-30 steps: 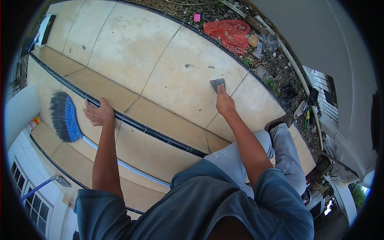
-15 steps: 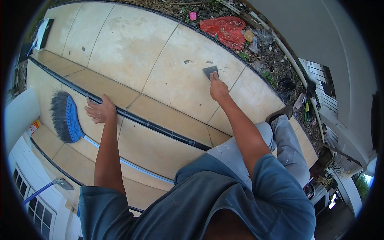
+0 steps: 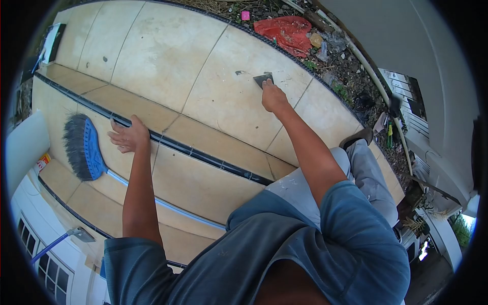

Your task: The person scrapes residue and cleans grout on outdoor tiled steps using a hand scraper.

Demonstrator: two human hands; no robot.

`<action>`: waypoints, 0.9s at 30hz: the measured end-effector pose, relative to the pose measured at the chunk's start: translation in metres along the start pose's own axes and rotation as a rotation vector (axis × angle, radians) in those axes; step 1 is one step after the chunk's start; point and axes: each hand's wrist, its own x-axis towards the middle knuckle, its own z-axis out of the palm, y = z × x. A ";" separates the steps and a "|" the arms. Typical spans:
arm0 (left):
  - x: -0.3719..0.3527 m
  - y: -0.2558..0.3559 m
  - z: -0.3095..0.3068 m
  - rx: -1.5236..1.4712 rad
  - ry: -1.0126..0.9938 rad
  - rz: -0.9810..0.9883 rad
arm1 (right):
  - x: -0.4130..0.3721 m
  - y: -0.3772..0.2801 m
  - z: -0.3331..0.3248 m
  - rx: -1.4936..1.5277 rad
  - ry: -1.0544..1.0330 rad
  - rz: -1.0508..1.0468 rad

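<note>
My right hand [image 3: 275, 96] is closed on a scraper [image 3: 263, 80], a putty knife with a wide dark blade; its handle is hidden in my fingers. The blade lies at the beige tiled floor [image 3: 223, 96], beside a dark smear [image 3: 242, 72] and some thin scuff marks. My left hand [image 3: 130, 136] rests on the dark-edged step [image 3: 201, 155], fingers apart and holding nothing. To its left lies a broom [image 3: 91, 152] with grey bristles and a blue head, its light blue handle running under my left forearm.
Past the floor's edge, a soil strip holds a red plastic bag [image 3: 287, 34], a pink object [image 3: 245, 16], stones and a long pipe [image 3: 367, 66]. A blue-handled tool [image 3: 51, 246] stands near a white paned door [image 3: 48, 272] at lower left.
My right hand and the scraper have shifted slightly left and up across the tile, and the blade has turned. My left hand stays on the step edge.
</note>
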 end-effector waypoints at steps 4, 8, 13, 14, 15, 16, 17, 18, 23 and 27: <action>-0.003 0.000 -0.005 0.002 -0.019 0.003 | -0.007 -0.010 0.011 -0.008 -0.028 0.011; -0.006 0.000 -0.007 -0.002 -0.031 -0.011 | -0.012 -0.005 0.001 -0.009 -0.064 -0.016; -0.006 -0.004 -0.003 0.023 -0.007 0.002 | -0.002 0.004 0.002 0.062 -0.012 -0.052; -0.003 -0.005 0.001 0.037 0.011 0.005 | 0.015 0.008 0.000 0.025 0.045 -0.095; 0.001 -0.001 0.003 0.046 0.035 0.012 | 0.017 0.007 -0.007 0.002 0.027 -0.098; 0.003 0.002 0.005 0.038 0.039 0.012 | 0.019 0.006 -0.015 -0.018 0.011 -0.099; 0.003 0.002 0.006 0.035 0.038 0.008 | 0.016 0.005 -0.020 -0.042 -0.014 -0.099; 0.001 -0.001 0.005 0.038 0.035 -0.004 | 0.011 0.011 -0.015 -0.007 0.003 -0.173; 0.001 0.001 0.005 0.034 0.053 0.000 | -0.037 0.032 0.001 0.182 0.031 -0.272; 0.002 0.001 0.005 0.061 0.045 -0.014 | -0.038 0.040 0.002 1.145 -0.005 0.136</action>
